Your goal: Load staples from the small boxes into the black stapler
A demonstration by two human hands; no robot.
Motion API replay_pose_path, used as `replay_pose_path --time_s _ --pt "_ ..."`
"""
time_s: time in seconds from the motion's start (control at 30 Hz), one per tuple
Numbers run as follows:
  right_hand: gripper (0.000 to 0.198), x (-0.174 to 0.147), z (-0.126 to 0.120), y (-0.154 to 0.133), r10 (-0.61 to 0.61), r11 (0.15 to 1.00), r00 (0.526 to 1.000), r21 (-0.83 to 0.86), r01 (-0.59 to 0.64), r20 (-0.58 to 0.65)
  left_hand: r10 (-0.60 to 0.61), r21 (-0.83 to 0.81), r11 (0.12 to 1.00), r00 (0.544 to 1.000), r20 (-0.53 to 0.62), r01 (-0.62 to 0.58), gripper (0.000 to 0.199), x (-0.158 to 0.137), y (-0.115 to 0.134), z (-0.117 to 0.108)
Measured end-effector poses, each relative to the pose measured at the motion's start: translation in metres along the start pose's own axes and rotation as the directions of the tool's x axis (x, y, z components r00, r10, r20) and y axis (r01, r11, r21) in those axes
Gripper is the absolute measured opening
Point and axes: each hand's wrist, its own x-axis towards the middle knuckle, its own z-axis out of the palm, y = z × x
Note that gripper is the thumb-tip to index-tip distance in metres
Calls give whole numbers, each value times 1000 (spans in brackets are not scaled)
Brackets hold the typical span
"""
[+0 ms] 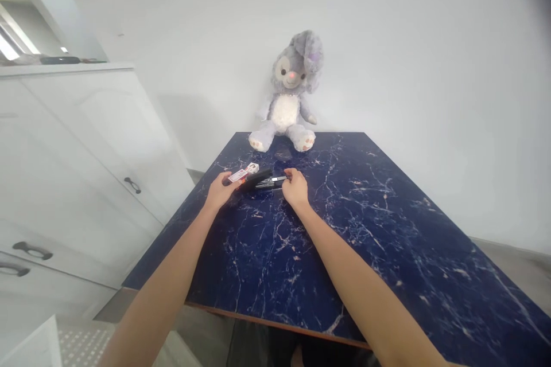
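Two bare hands meet over a black and silver tool that looks like an opened stapler (260, 175); its black arm is raised and a silver metal rail shows below it. My left hand (218, 191) is closed around its left end, thumb toward me. My right hand (295, 188) pinches the right end of the silver part, and the fingers hide that end. Beside my left fingertips is a small red and white box (238, 175). Just behind it is another small white box (252, 168) with a dark print.
A grey plush rabbit (286, 112) sits at the back of the dark blue marbled table (336, 241), against the white wall. White cabinets (81, 143) with dark handles stand at the left. The table's brown front edge (275, 327) is close to me.
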Motion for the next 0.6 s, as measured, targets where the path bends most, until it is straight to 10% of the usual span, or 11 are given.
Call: replay_pose_path --time_s 0.33,0.6 --pt "33 -12 -7 -9 -298 896 951 -317 310 87 144 287 951 988 -63 -120 40 -3 7 2" --pt "29 -6 -14 -5 -227 932 973 -280 232 53 44 15 999 938 -344 -41 32 -8 11 -5"
